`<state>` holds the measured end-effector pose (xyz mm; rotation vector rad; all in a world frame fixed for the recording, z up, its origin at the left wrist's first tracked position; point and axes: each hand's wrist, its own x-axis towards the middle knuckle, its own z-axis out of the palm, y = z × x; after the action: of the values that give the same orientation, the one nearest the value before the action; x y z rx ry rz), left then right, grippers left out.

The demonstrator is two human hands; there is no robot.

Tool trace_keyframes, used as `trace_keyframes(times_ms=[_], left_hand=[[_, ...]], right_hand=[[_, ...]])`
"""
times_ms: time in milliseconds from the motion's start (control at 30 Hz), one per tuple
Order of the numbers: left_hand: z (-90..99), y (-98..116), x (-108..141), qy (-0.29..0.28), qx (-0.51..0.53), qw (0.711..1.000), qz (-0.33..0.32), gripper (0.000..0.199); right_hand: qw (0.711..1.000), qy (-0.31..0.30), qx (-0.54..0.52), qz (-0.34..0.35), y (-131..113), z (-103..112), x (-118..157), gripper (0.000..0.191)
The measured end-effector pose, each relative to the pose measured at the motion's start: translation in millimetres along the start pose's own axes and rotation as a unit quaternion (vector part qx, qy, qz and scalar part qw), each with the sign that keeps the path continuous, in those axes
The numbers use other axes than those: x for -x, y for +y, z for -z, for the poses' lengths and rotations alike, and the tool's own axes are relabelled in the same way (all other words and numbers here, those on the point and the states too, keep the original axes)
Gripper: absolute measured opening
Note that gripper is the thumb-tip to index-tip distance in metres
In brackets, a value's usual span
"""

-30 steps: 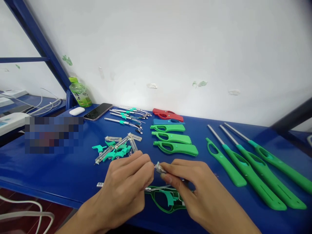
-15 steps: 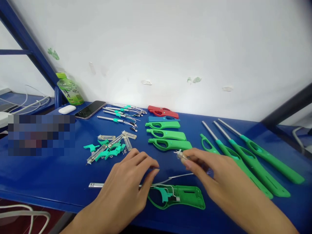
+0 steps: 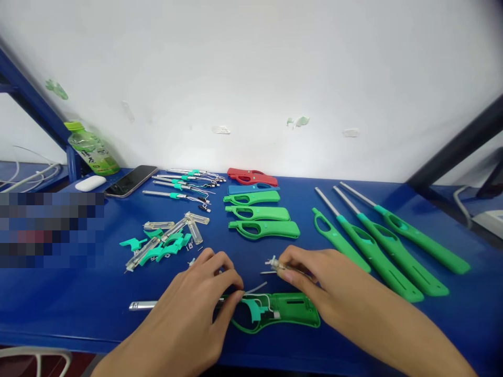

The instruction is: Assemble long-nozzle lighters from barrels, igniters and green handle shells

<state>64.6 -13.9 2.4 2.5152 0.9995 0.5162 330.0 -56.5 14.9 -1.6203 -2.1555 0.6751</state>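
My left hand [image 3: 200, 303] rests over the metal barrel [image 3: 142, 305] of an opened green lighter handle half [image 3: 296, 310]. Its thumb and forefinger pinch a thin translucent tube [image 3: 256, 287], whose free end points right. Inside the handle half sit a teal trigger [image 3: 255, 310] and a white wire. Above it, my right hand [image 3: 304, 269] grips a clear fuel tank [image 3: 278, 264], its valve end facing left and the rest hidden by my fingers. A thin pale rod [image 3: 268, 272] sticks out below the tank; its other end is hidden.
Left lie loose clear fuel tanks [image 3: 194, 231], teal triggers [image 3: 173, 246] and wired metal barrels [image 3: 173, 195]. Green handle halves [image 3: 271, 229] and a red one [image 3: 251, 176] lie behind. Lighters with long barrels [image 3: 389, 262] lie right. A phone [image 3: 131, 180] and bottle [image 3: 92, 149] stand back left.
My right hand has brought the fuel tank left, nearer my left hand. The tube's free end now shows apart from the pale rod. The whole view has shifted slightly.
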Motion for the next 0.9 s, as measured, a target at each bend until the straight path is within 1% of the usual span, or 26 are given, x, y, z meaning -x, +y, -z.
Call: trace_keyframes(times_ms=[100, 133, 267, 333, 433, 500, 633, 767, 900], left_hand=[[-0.9, -2.0, 2.3, -0.016, -0.001, 1.000, 0.017, 0.026], [-1.5, -2.7, 2.9, -0.021, 0.000, 1.000, 0.020, 0.026], [-4.5, -5.0, 3.2, -0.031, 0.008, 0.999, 0.028, 0.027], [-5.9, -6.1, 3.2, -0.028, 0.005, 0.999, 0.026, 0.026], [-7.2, -7.7, 4.3, -0.008, -0.004, 1.000, 0.002, 0.024], [-7.8, -8.3, 5.8, 0.018, -0.005, 1.000, -0.010, 0.021], [-10.3, -8.7, 9.5, 0.069, 0.011, 0.997, -0.021, 0.015], [-14.5, -9.4, 12.2, 0.094, 0.023, 0.995, -0.026, 0.015], [-18.7, -10.2, 11.7, 0.112, 0.025, 0.992, -0.044, 0.015]], right_hand=[[1.000, -0.004, -0.011, 0.003, -1.6, -2.6, 1.3, 0.020], [1.000, 0.005, -0.017, 0.008, -3.3, -4.1, 1.5, 0.019], [0.996, 0.082, -0.024, 0.004, -18.5, -12.2, 0.8, 0.013], [0.995, 0.098, -0.019, 0.000, -28.0, -16.4, 1.1, 0.011], [0.995, 0.098, -0.023, 0.014, -37.3, -24.2, 3.7, 0.002], [0.994, 0.101, -0.034, 0.027, -38.7, -31.4, 6.2, 0.007], [0.986, 0.141, -0.069, 0.063, -34.7, -49.2, 9.8, 0.013], [0.983, 0.153, -0.069, 0.073, -29.9, -64.4, 11.2, 0.016], [0.977, 0.176, -0.074, 0.094, -25.1, -73.6, 13.1, 0.020]])
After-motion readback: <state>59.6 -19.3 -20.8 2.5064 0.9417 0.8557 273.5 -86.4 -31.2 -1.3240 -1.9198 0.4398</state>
